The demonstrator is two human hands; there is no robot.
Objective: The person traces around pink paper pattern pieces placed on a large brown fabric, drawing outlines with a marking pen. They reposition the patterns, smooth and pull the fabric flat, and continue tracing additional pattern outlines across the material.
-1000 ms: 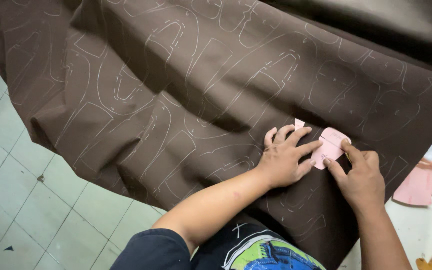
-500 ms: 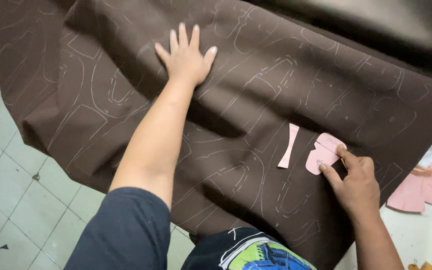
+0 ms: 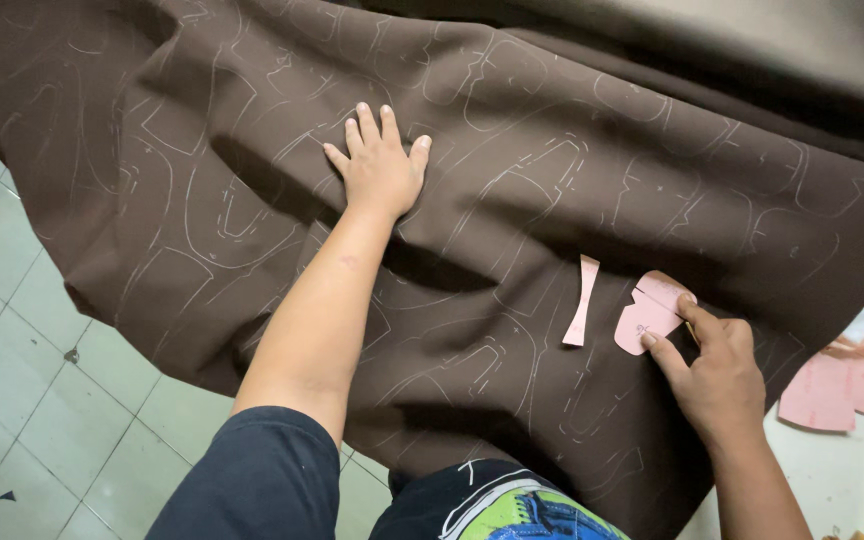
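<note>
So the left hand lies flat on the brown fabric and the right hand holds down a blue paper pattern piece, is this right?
Not quite: in the head view the paper pattern piece under the right hand is pink, not blue. The left hand does lie flat on the brown fabric.

I see a dark brown cloth (image 3: 552, 200) filling most of the frame, covered in pale chalk outlines of pattern shapes. Right of centre lie two light pink paper templates: a narrow strip (image 3: 582, 300) and a rounded piece (image 3: 649, 315). More pink pieces (image 3: 852, 385) sit at the right edge. The floor tiles (image 3: 22, 380) at lower left are pale grey. My sleeve (image 3: 252, 480) is navy.
</note>
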